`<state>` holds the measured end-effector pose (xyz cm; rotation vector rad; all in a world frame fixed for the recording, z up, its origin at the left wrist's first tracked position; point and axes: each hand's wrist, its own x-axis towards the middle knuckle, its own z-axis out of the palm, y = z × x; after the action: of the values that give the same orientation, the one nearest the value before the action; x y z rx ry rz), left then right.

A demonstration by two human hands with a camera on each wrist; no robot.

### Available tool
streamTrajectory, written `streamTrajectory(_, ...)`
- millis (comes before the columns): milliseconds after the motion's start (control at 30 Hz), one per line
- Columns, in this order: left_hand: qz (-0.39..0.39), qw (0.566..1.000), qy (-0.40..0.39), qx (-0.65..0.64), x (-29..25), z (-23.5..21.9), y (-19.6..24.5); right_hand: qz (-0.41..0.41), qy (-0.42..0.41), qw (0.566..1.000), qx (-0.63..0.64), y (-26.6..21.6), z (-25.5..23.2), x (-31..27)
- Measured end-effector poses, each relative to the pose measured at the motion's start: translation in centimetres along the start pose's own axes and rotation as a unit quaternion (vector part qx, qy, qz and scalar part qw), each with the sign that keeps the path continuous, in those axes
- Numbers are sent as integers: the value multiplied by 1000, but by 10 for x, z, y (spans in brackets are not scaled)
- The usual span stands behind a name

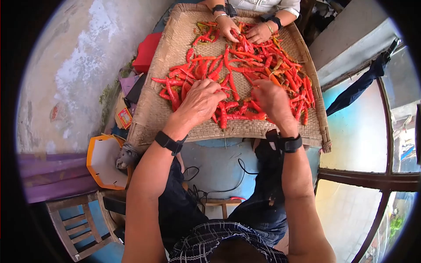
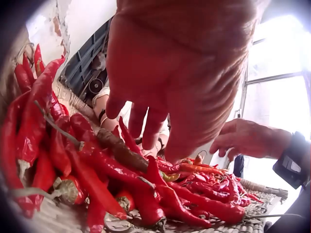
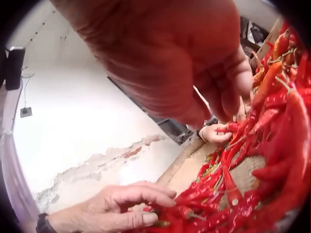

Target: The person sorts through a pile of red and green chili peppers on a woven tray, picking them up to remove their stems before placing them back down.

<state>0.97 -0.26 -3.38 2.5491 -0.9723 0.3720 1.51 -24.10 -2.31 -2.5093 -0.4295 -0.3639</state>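
Red chili peppers (image 1: 223, 115), a few orange or green, lie spread over a woven tray (image 1: 151, 98). My left hand (image 1: 199, 98) reaches over the left pile, back up; in the right wrist view its fingers (image 3: 141, 194) lie extended at the peppers. Above the right part of the pile is my right hand (image 1: 272, 98), blurred in the head view; in the left wrist view it hangs above the peppers (image 2: 204, 199) with loosely bent fingers. No pepper shows in its fingers. Whether the left fingertips touch a pepper is hard to tell.
Across the tray, another person's hands (image 1: 258, 33) handle peppers at the far end. An orange-edged box (image 1: 107, 162) and a wooden chair (image 1: 81, 223) stand at the left. Windows (image 1: 351, 118) are on the right; cables (image 1: 206, 190) lie below.
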Motion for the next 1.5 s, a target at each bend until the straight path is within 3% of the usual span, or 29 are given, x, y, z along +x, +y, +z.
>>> streamTrajectory(67, 62, 998, -22, 2, -6, 3, 7, -125, -54, 991, -15, -8, 18, -9)
streamTrajectory(133, 65, 998, -21, 10, -9, 13, 10, -96, -115, 987, -58, -23, 34, -14)
streamTrajectory(233, 33, 995, -83, 31, -10, 16, 11, -95, -131, 977, -136, -29, 52, -14)
streamTrajectory(367, 22, 995, -90, 23, -5, 11, 0, -66, -168, 972, -152, -32, 60, -5)
streamTrajectory(433, -22, 995, -12, -98, 0, 6, -8, -98, -149, 975, -134, -31, 51, -5)
streamTrajectory(467, -22, 995, -14, -98, 0, 5, -7, -97, -150, 975, -132, -30, 46, -5)
streamTrajectory(567, -200, 964, 37, -171, 10, -15, 1, -106, -72, 976, -175, -29, 28, 0)
streamTrajectory(600, -200, 964, 37, -171, 10, -15, -1, -107, -72, 976, -175, -27, 25, 1)
streamTrajectory(667, -252, 938, 91, -219, 10, -14, -8, -71, -43, 995, -62, -22, 21, 2)
streamTrajectory(700, -240, 933, 127, -235, 10, -12, -9, -78, -11, 997, 19, -22, 20, 2)
streamTrajectory(733, -239, 933, 127, -236, 10, -11, -9, -77, -11, 997, 18, -23, 20, 3)
streamTrajectory(800, -229, 940, 120, -221, 11, -10, -7, 53, -36, 981, 181, -25, 19, 4)
streamTrajectory(833, -229, 940, 120, -221, 11, -10, -5, 54, -35, 981, 181, -20, 23, 6)
streamTrajectory(900, -225, 940, 109, -232, 12, -9, -1, 107, -15, 931, 348, -15, 31, 11)
streamTrajectory(933, -225, 940, 107, -232, 11, -8, 0, 109, -15, 931, 348, -17, 28, 10)
streamTrajectory(1000, -205, 951, 102, -207, 13, -6, 0, 208, 0, 850, 483, -24, 20, 13)
streamTrajectory(1033, -203, 952, 102, -206, 15, -6, 1, 215, 10, 828, 518, -21, 21, 14)
streamTrajectory(1133, -199, 961, 91, -169, 17, -1, 2, 220, -21, 832, 510, -20, 25, 13)
streamTrajectory(1300, -202, 945, 158, -205, 19, 8, -2, 239, 6, 816, 526, -19, 23, 14)
streamTrajectory(1367, -216, 944, 144, -203, 20, 5, 1, 264, 47, 759, 593, -17, 17, 15)
streamTrajectory(1400, -230, 943, 132, -199, 21, 3, 3, 266, 47, 759, 593, -6, 16, 16)
streamTrajectory(1467, -240, 940, 124, -210, 22, 0, 6, 213, 107, 667, 706, 22, 13, 22)
streamTrajectory(1500, -251, 935, 116, -221, 22, 0, 7, 282, 162, 597, 733, 24, 6, 25)
